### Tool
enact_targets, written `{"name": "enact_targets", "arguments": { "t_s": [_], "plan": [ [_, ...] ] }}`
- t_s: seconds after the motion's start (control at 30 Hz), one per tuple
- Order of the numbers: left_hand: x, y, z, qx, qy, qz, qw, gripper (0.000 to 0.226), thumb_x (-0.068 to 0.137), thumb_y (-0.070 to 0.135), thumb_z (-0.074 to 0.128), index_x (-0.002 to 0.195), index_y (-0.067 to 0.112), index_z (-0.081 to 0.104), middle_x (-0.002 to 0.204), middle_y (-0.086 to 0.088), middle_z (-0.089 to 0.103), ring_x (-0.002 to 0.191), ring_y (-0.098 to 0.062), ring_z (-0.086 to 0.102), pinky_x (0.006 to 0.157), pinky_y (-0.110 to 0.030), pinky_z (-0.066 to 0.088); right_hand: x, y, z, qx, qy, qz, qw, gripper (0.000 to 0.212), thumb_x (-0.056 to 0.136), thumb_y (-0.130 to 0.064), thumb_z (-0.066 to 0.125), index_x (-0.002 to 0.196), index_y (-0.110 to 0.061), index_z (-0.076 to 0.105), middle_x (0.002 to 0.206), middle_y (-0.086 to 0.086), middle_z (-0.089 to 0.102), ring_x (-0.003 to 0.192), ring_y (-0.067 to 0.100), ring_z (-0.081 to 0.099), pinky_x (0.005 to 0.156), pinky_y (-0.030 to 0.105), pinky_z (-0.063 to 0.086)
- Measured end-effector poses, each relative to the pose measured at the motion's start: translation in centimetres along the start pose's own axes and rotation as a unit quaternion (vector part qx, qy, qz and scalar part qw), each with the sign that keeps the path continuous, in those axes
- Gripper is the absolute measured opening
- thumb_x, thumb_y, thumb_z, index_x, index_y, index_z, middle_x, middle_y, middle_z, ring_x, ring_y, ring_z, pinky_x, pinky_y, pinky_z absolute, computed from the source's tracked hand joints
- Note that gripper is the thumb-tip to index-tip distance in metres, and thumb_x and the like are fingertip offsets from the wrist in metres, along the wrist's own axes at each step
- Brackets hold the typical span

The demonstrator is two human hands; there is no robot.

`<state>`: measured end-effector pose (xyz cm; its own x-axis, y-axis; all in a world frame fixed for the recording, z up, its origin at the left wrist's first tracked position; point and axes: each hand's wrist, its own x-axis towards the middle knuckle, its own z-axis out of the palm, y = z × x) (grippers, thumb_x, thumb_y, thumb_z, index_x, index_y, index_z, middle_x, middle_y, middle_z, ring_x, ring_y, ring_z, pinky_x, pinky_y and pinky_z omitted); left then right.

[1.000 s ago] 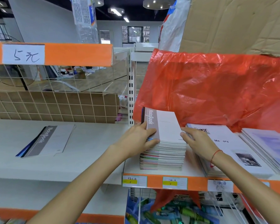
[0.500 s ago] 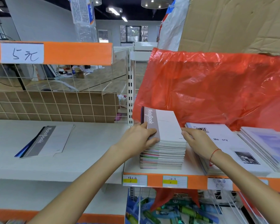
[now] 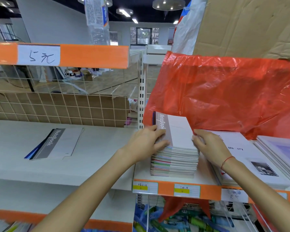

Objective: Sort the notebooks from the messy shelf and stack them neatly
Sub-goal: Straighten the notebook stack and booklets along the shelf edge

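A thick stack of notebooks (image 3: pixel 174 158) stands on the right shelf (image 3: pixel 208 183), its top cover white with a brown "NoteBook" spine strip. My left hand (image 3: pixel 146 141) grips the upper notebooks at the stack's left spine edge, thumb under and fingers on top. My right hand (image 3: pixel 208 144) pinches the upper notebooks at the stack's right edge. A few notebooks with grey "NoteBook" covers (image 3: pixel 55 144) lie fanned on the left shelf (image 3: pixel 15 161).
A red plastic sheet (image 3: pixel 224 92) hangs over the back of the right shelf and touches the stack's top. White "Memory" booklets (image 3: pixel 244 153) and another pile (image 3: pixel 281 153) lie to the right. Wire mesh backs the left shelf. Orange price rails edge the shelves.
Both hands stay at the sides of the stack; my right hand has curled tighter on the right edge of the upper notebooks. The view has shifted slightly.
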<state>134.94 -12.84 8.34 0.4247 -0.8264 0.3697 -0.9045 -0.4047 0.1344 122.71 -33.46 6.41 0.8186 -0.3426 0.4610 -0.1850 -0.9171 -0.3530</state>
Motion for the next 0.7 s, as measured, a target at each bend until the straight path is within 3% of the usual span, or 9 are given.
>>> {"name": "enact_targets", "arguments": {
  "t_s": [0.1, 0.17, 0.23, 0.33, 0.43, 0.5, 0.57, 0.63, 0.7],
  "plan": [
    [-1.2, -2.6, -1.7, -0.015, 0.047, -0.049, 0.998, 0.052, 0.094, 0.054, 0.040, 0.133, 0.021, 0.051, 0.133, -0.001, 0.052, 0.119, -0.020, 0.051, 0.091, -0.036, 0.047, 1.4, -2.1, 0.3, -0.039, 0.040, -0.058, 0.997, 0.021, 0.090, -0.015, 0.047, 0.073, -0.005, 0.054, 0.065, 0.006, 0.056, 0.067, 0.032, 0.049, 0.061, 0.035, 0.032],
    [-2.9, -5.4, -2.7, 0.005, 0.044, -0.102, 0.994, 0.061, 0.092, 0.060, 0.032, 0.134, 0.020, 0.051, 0.137, -0.003, 0.050, 0.124, -0.022, 0.048, 0.096, -0.037, 0.045, 2.6, -4.2, 1.0, -0.045, 0.038, -0.091, 0.994, 0.026, 0.086, -0.018, 0.045, 0.079, 0.003, 0.058, 0.071, 0.016, 0.061, 0.069, 0.037, 0.054, 0.063, 0.039, 0.039],
    [-5.1, -8.5, -3.1, 0.028, 0.022, -0.152, 0.988, 0.070, 0.087, 0.063, 0.024, 0.133, 0.019, 0.052, 0.138, -0.006, 0.050, 0.126, -0.024, 0.047, 0.098, -0.038, 0.043, 3.8, -6.7, 2.0, -0.044, 0.036, -0.128, 0.990, 0.029, 0.085, -0.023, 0.041, 0.078, 0.001, 0.056, 0.072, 0.015, 0.060, 0.069, 0.036, 0.053, 0.062, 0.037, 0.034],
    [-9.0, -13.5, -3.3, 0.034, -0.004, -0.231, 0.972, 0.047, 0.099, 0.043, 0.039, 0.136, 0.016, 0.048, 0.143, -0.006, 0.044, 0.127, -0.027, 0.045, 0.100, -0.037, 0.040, 5.1, -11.1, 4.0, -0.044, 0.032, -0.192, 0.980, 0.025, 0.085, -0.028, 0.039, 0.076, -0.008, 0.052, 0.070, 0.008, 0.057, 0.069, 0.033, 0.052, 0.064, 0.030, 0.023],
    [-13.3, -17.8, -4.1, 0.052, -0.002, -0.294, 0.954, 0.043, 0.099, 0.036, 0.041, 0.137, 0.016, 0.046, 0.142, -0.004, 0.045, 0.123, -0.025, 0.048, 0.095, -0.037, 0.043, 5.9, -15.8, 6.9, -0.031, 0.014, -0.222, 0.974, 0.016, 0.082, -0.017, 0.054, 0.091, -0.006, 0.060, 0.082, 0.010, 0.061, 0.079, 0.033, 0.057, 0.074, 0.037, 0.039],
    [-15.9, -20.2, -5.1, 0.071, -0.007, -0.335, 0.939, 0.042, 0.099, 0.036, 0.041, 0.137, 0.018, 0.046, 0.140, -0.004, 0.048, 0.120, -0.025, 0.050, 0.089, -0.035, 0.045, 6.5, -18.7, 9.6, -0.039, -0.024, -0.251, 0.967, 0.034, 0.076, -0.014, 0.066, 0.105, 0.003, 0.064, 0.100, 0.020, 0.067, 0.092, 0.037, 0.063, 0.085, 0.042, 0.048],
    [-18.3, -22.8, -6.2, 0.097, -0.007, -0.356, 0.929, 0.040, 0.099, 0.034, 0.042, 0.134, 0.017, 0.049, 0.132, -0.006, 0.053, 0.113, -0.027, 0.053, 0.083, -0.034, 0.046, 7.3, -21.9, 12.7, -0.034, -0.063, -0.289, 0.955, 0.050, 0.077, -0.016, 0.073, 0.118, 0.007, 0.059, 0.121, 0.026, 0.060, 0.110, 0.039, 0.059, 0.100, 0.041, 0.040],
    [-20.7, -25.2, -7.5, 0.099, 0.006, -0.368, 0.924, 0.039, 0.098, 0.033, 0.045, 0.132, 0.014, 0.050, 0.127, -0.008, 0.056, 0.110, -0.029, 0.054, 0.080, -0.035, 0.045, 7.7, -25.6, 16.3, 0.002, -0.124, -0.297, 0.947, 0.064, 0.089, -0.029, 0.063, 0.139, 0.003, 0.038, 0.146, 0.019, 0.036, 0.136, 0.031, 0.035, 0.112, 0.028, 0.017],
    [-22.8, -27.5, -8.7, 0.090, 0.029, -0.375, 0.922, 0.043, 0.097, 0.028, 0.048, 0.137, 0.011, 0.047, 0.132, -0.012, 0.053, 0.115, -0.030, 0.053, 0.087, -0.036, 0.044, 8.2, -29.3, 20.4, 0.007, -0.215, -0.271, 0.938, 0.079, 0.092, -0.043, 0.053, 0.149, -0.003, 0.014, 0.157, 0.013, 0.010, 0.145, 0.023, 0.011, 0.115, 0.025, 0.003]
  ]
}}
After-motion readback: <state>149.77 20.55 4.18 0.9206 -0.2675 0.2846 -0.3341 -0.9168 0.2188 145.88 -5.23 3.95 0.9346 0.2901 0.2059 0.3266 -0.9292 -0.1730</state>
